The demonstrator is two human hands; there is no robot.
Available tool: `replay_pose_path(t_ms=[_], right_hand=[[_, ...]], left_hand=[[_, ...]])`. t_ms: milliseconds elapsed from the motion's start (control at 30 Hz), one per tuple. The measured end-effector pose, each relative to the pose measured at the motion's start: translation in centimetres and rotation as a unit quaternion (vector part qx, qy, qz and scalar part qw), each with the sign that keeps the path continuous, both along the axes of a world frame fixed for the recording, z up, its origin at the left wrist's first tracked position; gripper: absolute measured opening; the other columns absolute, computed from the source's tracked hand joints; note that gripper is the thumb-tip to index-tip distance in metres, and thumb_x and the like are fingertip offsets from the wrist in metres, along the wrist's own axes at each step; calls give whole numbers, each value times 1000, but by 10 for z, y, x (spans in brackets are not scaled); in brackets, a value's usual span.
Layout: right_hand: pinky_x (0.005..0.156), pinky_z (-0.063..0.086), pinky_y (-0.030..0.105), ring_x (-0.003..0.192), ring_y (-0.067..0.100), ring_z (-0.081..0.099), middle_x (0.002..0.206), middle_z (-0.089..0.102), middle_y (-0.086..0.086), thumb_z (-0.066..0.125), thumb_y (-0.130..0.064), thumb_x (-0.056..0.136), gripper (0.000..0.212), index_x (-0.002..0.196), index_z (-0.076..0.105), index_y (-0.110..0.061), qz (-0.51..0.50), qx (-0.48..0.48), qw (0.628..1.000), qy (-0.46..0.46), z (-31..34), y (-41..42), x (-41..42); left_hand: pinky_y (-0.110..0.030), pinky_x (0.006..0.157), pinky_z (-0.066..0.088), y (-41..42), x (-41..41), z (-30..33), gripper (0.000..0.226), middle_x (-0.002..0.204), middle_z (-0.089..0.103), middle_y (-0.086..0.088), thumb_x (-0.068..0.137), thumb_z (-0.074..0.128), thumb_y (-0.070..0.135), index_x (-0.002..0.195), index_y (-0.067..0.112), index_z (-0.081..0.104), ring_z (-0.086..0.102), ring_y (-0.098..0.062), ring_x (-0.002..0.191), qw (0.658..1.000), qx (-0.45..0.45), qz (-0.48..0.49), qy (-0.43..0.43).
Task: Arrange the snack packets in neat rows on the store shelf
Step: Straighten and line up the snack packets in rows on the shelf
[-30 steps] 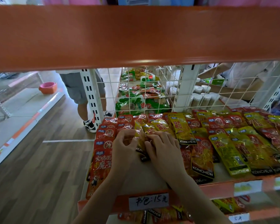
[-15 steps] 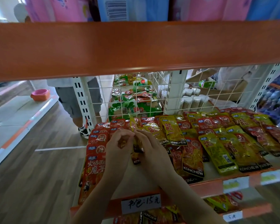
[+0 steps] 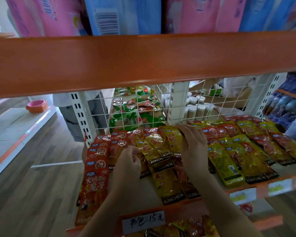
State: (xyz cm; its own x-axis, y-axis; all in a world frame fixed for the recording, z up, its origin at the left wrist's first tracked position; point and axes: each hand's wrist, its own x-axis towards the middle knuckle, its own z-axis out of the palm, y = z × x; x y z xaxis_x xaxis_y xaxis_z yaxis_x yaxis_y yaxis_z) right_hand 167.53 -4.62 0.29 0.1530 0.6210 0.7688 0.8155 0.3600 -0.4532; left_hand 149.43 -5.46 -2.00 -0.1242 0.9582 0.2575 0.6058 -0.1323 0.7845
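Under the orange upper shelf edge (image 3: 143, 60), we reach both hands onto the store shelf (image 3: 143, 187) of snack packets. Our left hand (image 3: 128, 161) curls its fingers (image 3: 135, 151) at the red and yellow packets (image 3: 154, 149); our right hand (image 3: 193, 147) lies flat across a yellow row. A handwritten price label (image 3: 143, 221) fronts the shelf.
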Motion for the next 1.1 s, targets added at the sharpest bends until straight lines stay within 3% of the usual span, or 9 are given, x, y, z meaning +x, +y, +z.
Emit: replay_pose_path(t_ms=[133, 200, 367, 600, 700, 800, 967, 1100], right_hand=[[79, 49, 43, 99, 24, 60, 107, 68, 1, 40, -17, 88, 36, 108, 69, -12, -46, -22, 996, -79, -21, 5, 5], [83, 48, 44, 102, 24, 59, 109, 67, 1, 39, -21, 85, 39, 107, 69, -14, -69, -61, 990, -108, -24, 6, 2], [91, 43, 46, 109, 26, 57, 115, 63, 4, 39, -30, 78, 45, 109, 67, -14, -86, -135, 975, -152, -25, 2, -5], [92, 43, 43, 107, 24, 58, 110, 65, 3, 33, -46, 90, 49, 98, 70, -15, -85, -162, 975, -123, -23, 0, -6], [91, 44, 42, 104, 23, 58, 109, 63, 2, 32, -41, 91, 43, 97, 66, -16, -32, -142, 981, -131, -14, -4, -13], [96, 42, 40, 113, 17, 53, 117, 59, -2, 27, -43, 91, 45, 110, 61, -21, 64, -173, 966, -184, -7, -8, -37], [96, 44, 42, 118, 20, 52, 124, 58, -1, 45, -42, 83, 38, 113, 62, -26, 78, -191, 942, -264, -30, -7, -61], [94, 45, 43, 115, 23, 55, 121, 60, -1, 69, -27, 76, 34, 110, 64, -27, 58, -201, 947, -244, -40, -5, -58]], left_hand=[[-9, 56, 38, 1, 2, -3, 26, 111, 55, 7, 93, 50, 13, 119, 18, 53, 48, 7, 75, 998, -7, 3, 59], [-9, 56, 38, 1, 1, -4, 28, 109, 53, 8, 93, 51, 13, 120, 17, 52, 46, 8, 78, 998, -5, 5, 63], [-3, 63, 42, -1, -2, -6, 29, 106, 46, 8, 92, 52, 7, 120, 13, 50, 47, 5, 79, 1000, -16, 10, 3], [-3, 67, 42, -2, -4, -8, 27, 109, 52, 3, 91, 52, 4, 117, 12, 52, 52, -1, 88, 999, -10, -3, -41], [-2, 68, 42, -3, -4, -5, 24, 108, 53, 5, 91, 51, 2, 110, 16, 53, 53, -3, 93, 997, 0, -2, -71], [1, 68, 39, -6, -3, 1, 25, 100, 53, 11, 90, 51, -2, 104, 19, 52, 52, 1, 90, 993, 6, -5, -114], [2, 71, 39, -9, -6, 5, 28, 96, 54, 12, 86, 53, -8, 103, 15, 53, 52, 4, 89, 987, 17, 0, -162], [-6, 76, 45, -7, -10, 5, 28, 98, 59, 5, 85, 58, -5, 106, 14, 55, 56, -2, 91, 976, 16, 18, -217]])
